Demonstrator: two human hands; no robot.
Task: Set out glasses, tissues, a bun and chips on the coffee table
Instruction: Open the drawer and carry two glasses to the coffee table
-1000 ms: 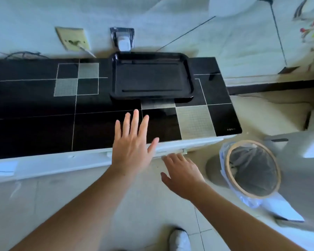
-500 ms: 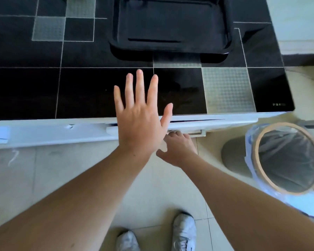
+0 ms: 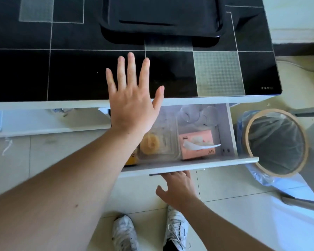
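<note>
From the head view, the drawer point(image 3: 188, 165) under the coffee table point(image 3: 80, 75) stands open. The right hand point(image 3: 176, 189) is at the drawer's front lip, fingers curled under it, so their hold is hidden. The left hand point(image 3: 132, 98) hovers flat over the table edge above the drawer, fingers spread, holding nothing. Inside the drawer lie clear glasses point(image 3: 198, 114) at the back, a pink tissues pack point(image 3: 198, 144) in front of them, and a bun point(image 3: 150, 143) in a clear box to their left. A yellow packet point(image 3: 131, 158), perhaps the chips, is mostly hidden. A black tray point(image 3: 161, 17) sits on the table beyond the drawer. Nothing is set out yet; every item remains to be moved.
</note>
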